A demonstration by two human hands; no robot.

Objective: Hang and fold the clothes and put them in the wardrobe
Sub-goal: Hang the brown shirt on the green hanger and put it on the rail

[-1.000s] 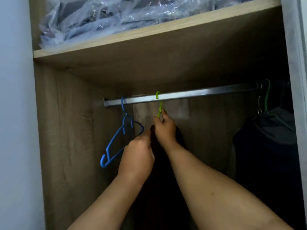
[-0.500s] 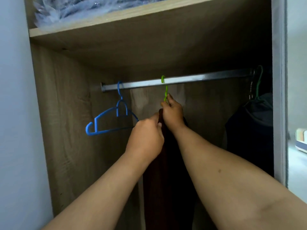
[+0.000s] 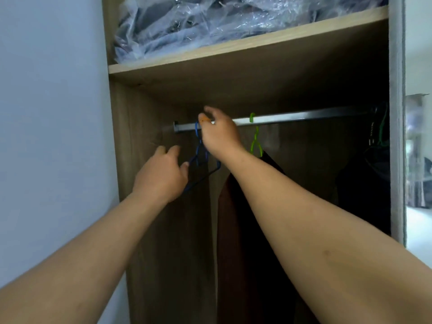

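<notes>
- Change: both hands have left the green hanger (image 3: 255, 139), which they were handling half a second ago, and gone over to the blue hanger (image 3: 200, 157) left of frame centre.
- Meaning, as judged: the dark brown garment (image 3: 236, 230) now hangs unaided, so that item counts as hung; the empty blue hanger looks to be the next one taken, for a further piece of clothing.
- Right hand (image 3: 218, 134): raised to the rail (image 3: 292, 116) at centre frame, fingers curled at the blue hanger's hook. Whether it actually grips the hook cannot be told; the fingers hide it.
- Left hand (image 3: 161, 176): lower and to the left, fingers loosely spread and holding nothing, thumb just beside the blue hanger's shoulder; contact cannot be told.
- Green hanger: hook over the rail right of centre, hanging straight, touched by neither hand.
- Dark brown garment: long, narrow, draped from the green hanger down to the lower edge of the frame, partly behind the right forearm.
- Blue hanger: bare, thin, tilted, hook on the rail near its left end.
- Other contents: dark clothing (image 3: 364, 183) hanging at far right; plastic-wrapped bundles (image 3: 210, 22) on the top shelf (image 3: 233, 51).
</notes>
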